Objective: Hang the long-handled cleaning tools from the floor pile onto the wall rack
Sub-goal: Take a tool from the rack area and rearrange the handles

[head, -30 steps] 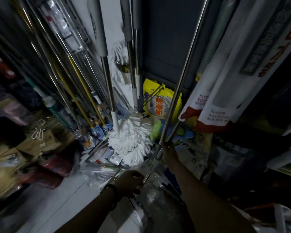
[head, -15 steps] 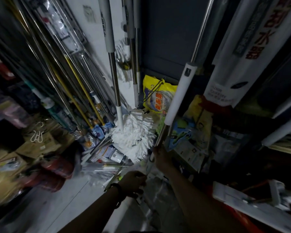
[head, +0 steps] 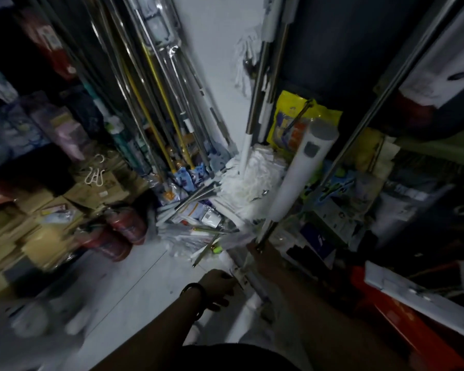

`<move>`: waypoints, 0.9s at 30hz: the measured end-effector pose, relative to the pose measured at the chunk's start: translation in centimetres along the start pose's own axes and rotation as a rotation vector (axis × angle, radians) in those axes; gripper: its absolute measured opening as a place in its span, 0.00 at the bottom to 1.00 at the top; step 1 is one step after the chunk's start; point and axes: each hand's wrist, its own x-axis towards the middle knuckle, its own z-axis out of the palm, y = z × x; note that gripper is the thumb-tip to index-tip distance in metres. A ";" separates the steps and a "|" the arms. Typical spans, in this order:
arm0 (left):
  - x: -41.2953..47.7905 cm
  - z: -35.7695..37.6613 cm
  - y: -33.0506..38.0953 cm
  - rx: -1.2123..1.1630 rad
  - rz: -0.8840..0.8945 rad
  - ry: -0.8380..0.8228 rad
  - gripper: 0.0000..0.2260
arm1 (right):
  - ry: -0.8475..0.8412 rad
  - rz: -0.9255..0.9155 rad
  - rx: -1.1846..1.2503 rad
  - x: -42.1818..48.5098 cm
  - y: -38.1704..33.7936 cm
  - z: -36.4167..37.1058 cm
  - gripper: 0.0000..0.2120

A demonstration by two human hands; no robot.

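Long-handled tool (head: pixel 265 232) stands tilted in front of the person, top end leaning up and to the right, lower end down near the floor (head: pixel 134 285) between the arms. Right hand (head: pixel 261 257) is wrapped round the bare metal shaft just below the white sleeve (head: pixel 296 172). Left hand (head: pixel 219 286) is lower, fingers curled on the lower stretch of the same shaft; dim light, exact grip unclear.

Handling, judged: thin hollow tube, so probably light and stiff, but long, so the far end will swing and could knock neighbours. Polished steel looks slippery. The matt white sleeve, thicker and round, is the better hold. Two hands spread apart suit steering it. Grey end cap (head: pixel 323 131) is flat; a small grey patch sits just under it, maybe a hanging slot, cannot tell.

Floor pile (head: pixel 198 218) lies just beyond the hands: crossed chrome rods and crinkly plastic wrap. White string mop head (head: pixel 252 180) sits behind it, soft and shaggy. Leaning poles (head: pixel 156 89) stand against the wall, chrome and yellow, glossy. Yellow bag (head: pixel 292 124) is behind the sleeve. Red canisters (head: pixel 123 228) and cardboard boxes (head: pixel 38 223) sit at left. Wall rack not made out.
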 end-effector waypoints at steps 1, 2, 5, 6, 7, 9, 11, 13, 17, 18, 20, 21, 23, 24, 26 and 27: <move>-0.3 -0.8 -1.4 -0.013 -0.018 0.003 0.08 | 0.021 0.022 0.016 -0.2 -0.1 0.7 0.19; -0.5 -1.5 -2.6 -0.023 -0.029 0.009 0.08 | 0.030 0.022 0.011 -0.2 0.0 1.4 0.17; -1.1 -3.3 -5.4 -0.090 -0.050 0.038 0.09 | 0.006 -0.028 -0.074 -0.5 0.7 3.2 0.15; -1.1 -3.7 -6.1 -0.129 -0.054 0.043 0.08 | 0.016 -0.057 -0.095 -0.7 1.0 3.6 0.16; -1.2 -4.0 -6.7 -0.170 -0.061 0.045 0.08 | 0.053 -0.093 -0.118 -1.4 0.5 3.7 0.17; -1.3 -4.5 -7.5 -0.247 -0.070 0.041 0.09 | 0.121 -0.132 -0.090 -2.9 -1.1 3.7 0.18; -1.1 -5.0 -8.0 -0.330 -0.082 0.021 0.12 | 0.162 -0.170 -0.055 -3.9 -3.0 3.4 0.17; -1.2 -5.4 -8.5 -0.423 -0.119 -0.001 0.13 | 0.188 -0.207 -0.071 -4.7 -5.1 2.7 0.19; -0.9 -5.4 -9.2 -0.656 -0.192 -0.114 0.13 | 0.130 -0.301 -0.102 -7.1 -8.6 1.4 0.18; -0.3 -5.2 -9.5 -0.722 -0.195 -0.126 0.11 | 0.116 -0.317 -0.094 -7.7 -9.3 1.2 0.21; 0.5 -4.7 -9.9 -0.894 -0.206 -0.142 0.13 | 0.073 -0.345 -0.063 -9.0 -10.4 0.9 0.29; 1.0 -4.2 -10.1 -1.003 -0.210 -0.139 0.15 | 0.042 -0.350 -0.021 -9.6 -10.8 0.7 0.31; 1.5 -3.3 -10.2 -1.256 -0.220 -0.130 0.17 | 0.007 -0.337 0.062 -10.9 -11.6 0.6 0.29; 1.8 -3.2 -10.4 -1.333 -0.209 -0.117 0.16 | 0.009 -0.350 0.086 -11.7 -12.3 0.4 0.26; 3.0 -3.2 -11.0 -1.594 -0.189 -0.071 0.17 | 0.009 -0.391 0.149 -13.3 -13.9 -0.1 0.16; 3.7 -3.6 -11.4 -1.692 -0.177 -0.030 0.18 | 0.000 -0.392 0.209 -14.0 -14.7 -0.4 0.12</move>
